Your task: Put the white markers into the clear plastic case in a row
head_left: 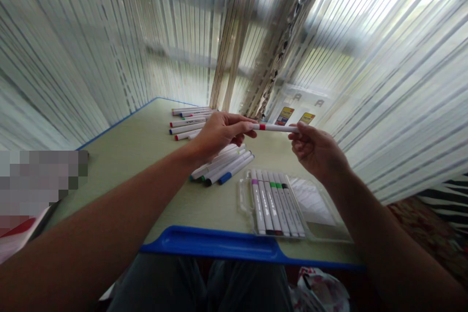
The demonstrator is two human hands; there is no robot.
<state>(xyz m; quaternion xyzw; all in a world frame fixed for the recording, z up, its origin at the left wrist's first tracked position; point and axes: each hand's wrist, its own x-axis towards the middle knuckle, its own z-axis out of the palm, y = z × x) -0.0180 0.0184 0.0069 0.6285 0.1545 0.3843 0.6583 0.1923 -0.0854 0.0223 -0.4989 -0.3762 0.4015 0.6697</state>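
A white marker with a red band (pixel 276 127) is held level above the table, stretched between my two hands. My left hand (pixel 228 129) pinches its left end near the red band. The right end sits between the thumb and fingers of my right hand (pixel 314 146). Below my left hand lies a loose pile of white markers (pixel 226 165), one with a blue cap. Farther back, more markers (pixel 186 129) lie side by side, partly hidden by that hand. Nearer to me, a clear plastic case (pixel 244 200) holds a row of several markers (pixel 272 204) with purple, green and black bands.
The pale table (pixel 124 156) has a blue edge with a moulded blue tray (pixel 219 243) at the front. A clear case with yellow labels (pixel 292 107) stands at the back by the string curtain (pixel 183 24). A plastic bag (pixel 321 290) is below the table.
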